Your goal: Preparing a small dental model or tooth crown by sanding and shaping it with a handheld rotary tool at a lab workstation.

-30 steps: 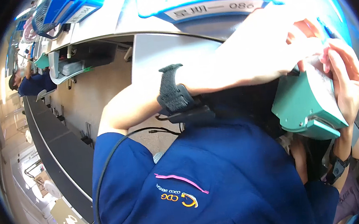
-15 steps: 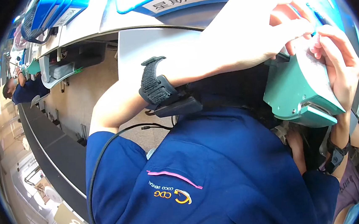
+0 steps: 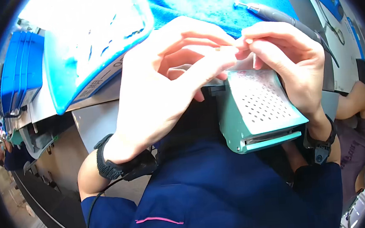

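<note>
So your two hands are up close together, just above the green box (image 3: pixel 267 103) with the perforated plate on top. Your right hand (image 3: pixel 293 56) has its thumb and index finger pinched on a tiny pale piece (image 3: pixel 249 41), as far as I can see. It's mostly covered by your fingers and way too small to tell what it is, but that's where it sits: right between your hands, past the far end of the box. Your left hand (image 3: pixel 158 83) comes in from the other side with thumb and index tips nearly together by the piece; can't tell whether those fingers grip it, brace it or hold something else.

Past your right hand there's a grey handpiece (image 3: pixel 273 14) with a metal tip, partly over the blue cloth (image 3: pixel 208 0) on the bench (image 3: pixel 344 67). To your left you've got a blue tray (image 3: pixel 61 102), washed out by glare inside, then a stack of blue bins (image 3: pixel 20 66) beyond it. A co-worker's purple sleeve (image 3: pixel 356 143) shows at the right.
</note>
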{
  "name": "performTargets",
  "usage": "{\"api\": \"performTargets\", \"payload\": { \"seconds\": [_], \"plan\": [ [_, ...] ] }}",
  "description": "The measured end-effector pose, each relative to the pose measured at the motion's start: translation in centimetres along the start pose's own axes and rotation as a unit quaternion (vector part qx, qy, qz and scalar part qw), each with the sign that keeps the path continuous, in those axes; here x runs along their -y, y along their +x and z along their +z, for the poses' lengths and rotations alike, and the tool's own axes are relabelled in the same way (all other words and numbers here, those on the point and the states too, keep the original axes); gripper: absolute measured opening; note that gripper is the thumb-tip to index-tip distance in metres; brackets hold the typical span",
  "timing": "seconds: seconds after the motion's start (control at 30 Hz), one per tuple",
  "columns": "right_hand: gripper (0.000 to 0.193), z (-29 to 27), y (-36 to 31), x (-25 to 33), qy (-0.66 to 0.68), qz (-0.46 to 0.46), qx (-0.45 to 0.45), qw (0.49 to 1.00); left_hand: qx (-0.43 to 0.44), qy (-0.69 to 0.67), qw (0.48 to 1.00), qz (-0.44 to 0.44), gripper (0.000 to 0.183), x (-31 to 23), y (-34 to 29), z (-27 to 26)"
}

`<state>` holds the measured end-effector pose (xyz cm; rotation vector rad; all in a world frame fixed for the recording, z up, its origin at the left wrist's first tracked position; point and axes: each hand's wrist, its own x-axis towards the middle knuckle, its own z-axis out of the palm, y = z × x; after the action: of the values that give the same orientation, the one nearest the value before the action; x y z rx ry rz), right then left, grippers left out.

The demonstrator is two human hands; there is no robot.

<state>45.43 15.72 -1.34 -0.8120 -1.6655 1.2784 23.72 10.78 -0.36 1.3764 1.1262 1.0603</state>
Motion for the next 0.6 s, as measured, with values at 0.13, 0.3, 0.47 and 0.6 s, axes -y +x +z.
{"api": "performTargets", "payload": {
  "seconds": [0.13,0.3,0.47,0.6],
  "plan": [
    [0.017,-0.3,0.1,0.0,0.022,-0.02,0.014,0.999,0.011,-0.047,0.998,0.029,0.024,0.8,0.4,-0.1],
    [0.017,-0.5,0.5,-0.6,0.065,-0.055,0.042,0.995,0.024,-0.047,0.998,0.026,0.021,0.5,0.7,-0.3],
    [0.02,-0.1,0.5,-0.7,0.076,-0.056,0.05,0.994,0.019,-0.056,0.998,0.039,0.021,1.2,0.2,0.1],
    [0.022,0.0,0.2,-0.2,0.1,-0.018,0.048,0.994,0.016,-0.046,0.998,0.031,0.022,0.9,0.1,0.1]
  ]
}}
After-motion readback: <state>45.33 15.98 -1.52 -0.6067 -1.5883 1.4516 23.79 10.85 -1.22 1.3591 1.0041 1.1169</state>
